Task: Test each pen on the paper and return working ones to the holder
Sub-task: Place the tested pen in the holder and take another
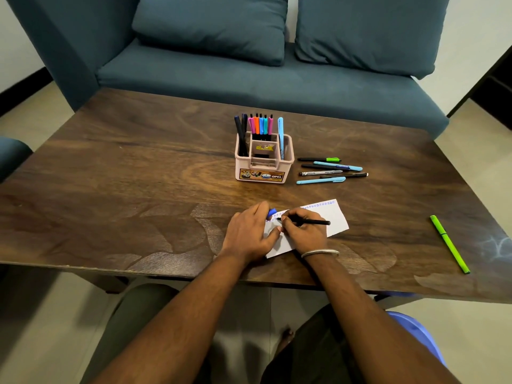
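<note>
Right hand (303,231) fingers pinch a slim black pen (310,222), tip down on the white paper (336,217) near the desk (138,176) front edge. Left hand (249,234) lies on the paper's left end, fingers curled round a blue cap (272,212). Pink holder (263,159) stands behind, several pens upright in it; six loose pens (331,170) just right of it. Green pen (449,243) well apart, far right.

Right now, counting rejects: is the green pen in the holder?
No, the green pen lies on the table, far right of the holder.
</note>
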